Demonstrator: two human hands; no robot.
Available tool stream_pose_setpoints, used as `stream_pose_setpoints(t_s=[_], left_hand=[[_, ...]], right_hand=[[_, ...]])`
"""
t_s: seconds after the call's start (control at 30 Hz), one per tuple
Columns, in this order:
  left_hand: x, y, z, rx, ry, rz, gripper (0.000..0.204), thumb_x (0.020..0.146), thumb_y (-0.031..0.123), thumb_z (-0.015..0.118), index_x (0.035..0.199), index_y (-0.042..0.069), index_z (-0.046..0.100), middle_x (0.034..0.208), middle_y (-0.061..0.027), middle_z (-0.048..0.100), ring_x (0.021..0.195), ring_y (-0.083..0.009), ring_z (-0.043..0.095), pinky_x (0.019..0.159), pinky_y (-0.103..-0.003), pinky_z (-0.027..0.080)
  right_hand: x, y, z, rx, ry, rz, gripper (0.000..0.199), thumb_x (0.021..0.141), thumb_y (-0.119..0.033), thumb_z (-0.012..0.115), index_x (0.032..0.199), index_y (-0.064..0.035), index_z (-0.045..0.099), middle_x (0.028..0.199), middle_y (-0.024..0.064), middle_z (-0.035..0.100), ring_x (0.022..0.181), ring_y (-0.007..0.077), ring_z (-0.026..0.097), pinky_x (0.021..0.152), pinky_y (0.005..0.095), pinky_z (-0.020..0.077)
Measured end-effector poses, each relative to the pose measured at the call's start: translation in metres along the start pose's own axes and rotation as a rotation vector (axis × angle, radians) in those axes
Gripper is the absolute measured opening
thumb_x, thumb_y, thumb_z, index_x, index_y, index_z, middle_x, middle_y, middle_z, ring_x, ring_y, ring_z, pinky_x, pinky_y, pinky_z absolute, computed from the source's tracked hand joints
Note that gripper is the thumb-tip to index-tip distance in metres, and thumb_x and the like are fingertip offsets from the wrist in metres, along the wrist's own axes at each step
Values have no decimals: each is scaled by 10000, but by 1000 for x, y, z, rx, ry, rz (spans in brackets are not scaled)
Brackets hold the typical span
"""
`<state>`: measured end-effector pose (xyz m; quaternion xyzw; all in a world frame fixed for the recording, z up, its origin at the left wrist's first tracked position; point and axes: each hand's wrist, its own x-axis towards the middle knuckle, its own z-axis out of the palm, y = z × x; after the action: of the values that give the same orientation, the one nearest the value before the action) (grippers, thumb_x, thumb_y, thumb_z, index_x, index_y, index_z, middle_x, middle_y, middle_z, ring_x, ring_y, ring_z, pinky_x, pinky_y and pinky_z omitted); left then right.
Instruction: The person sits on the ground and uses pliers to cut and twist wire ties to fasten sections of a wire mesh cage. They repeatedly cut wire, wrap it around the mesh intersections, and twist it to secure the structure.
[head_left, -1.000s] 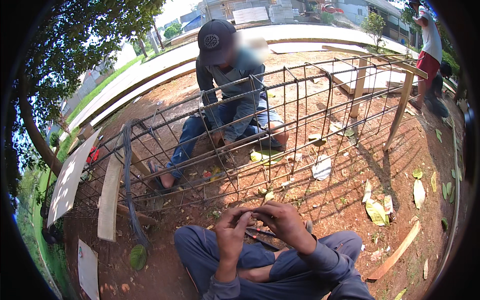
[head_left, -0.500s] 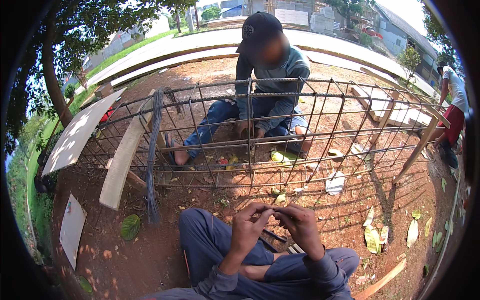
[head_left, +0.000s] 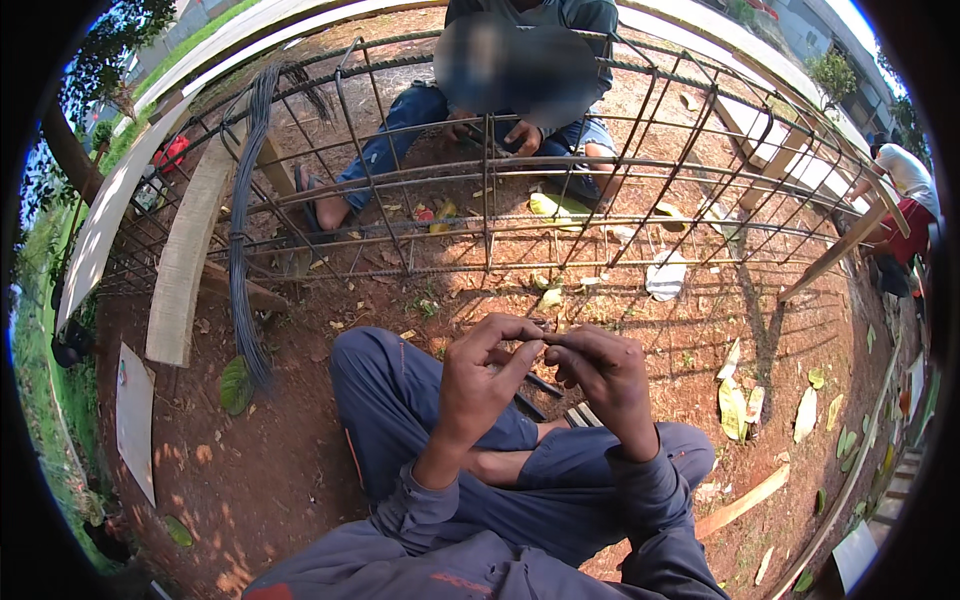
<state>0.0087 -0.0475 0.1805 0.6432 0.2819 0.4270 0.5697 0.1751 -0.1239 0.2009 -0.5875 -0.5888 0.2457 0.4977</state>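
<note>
My left hand (head_left: 468, 385) and my right hand (head_left: 612, 385) meet above my crossed legs, their thumbs and fingertips pinched together. Whatever lies between the fingertips is too small to make out. Below them, two dark handle-like bars (head_left: 543, 386) lie by my shin, partly hidden. In front of me stretches a long rebar cage (head_left: 487, 205) of rods and square stirrups. Over its left part hangs a bundle of thin tie wire (head_left: 238, 230), near a pale wooden plank (head_left: 185, 285) that leans there.
Across the cage sits a co-worker (head_left: 415, 120), hands low behind the bars. Another person (head_left: 905, 190) bends at the far right. Wooden stakes (head_left: 835, 255) prop the cage. A pale board (head_left: 135, 415) and a wood strip (head_left: 742, 502) lie on the leaf-strewn soil (head_left: 260, 470).
The view has tipped downward, so the cage and co-worker sit higher in it. The co-worker's head has bent lower toward the cage. My hands keep their pinch.
</note>
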Motion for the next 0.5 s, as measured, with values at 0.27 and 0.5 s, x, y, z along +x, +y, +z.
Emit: stream_pose_setpoints(t_s=[0.27, 0.5], left_hand=[[7, 9, 0, 103, -43, 180, 141, 905, -34, 713, 1041, -8, 685, 1074, -98, 697, 915, -167, 731, 665, -272, 628], [7, 11, 0, 161, -92, 179, 119, 907, -24, 710, 1022, -8, 689, 1084, -94, 690, 903, -162, 723, 656, -266, 607]], right_hand=[[-4, -5, -2, 50, 11, 69, 124, 928, 22, 704, 1034, 47, 764, 813, 111, 753, 721, 154, 746, 632, 262, 589], [-6, -6, -7, 50, -5, 83, 133, 923, 21, 712, 1041, 48, 767, 846, 120, 772, 766, 170, 767, 674, 277, 618]])
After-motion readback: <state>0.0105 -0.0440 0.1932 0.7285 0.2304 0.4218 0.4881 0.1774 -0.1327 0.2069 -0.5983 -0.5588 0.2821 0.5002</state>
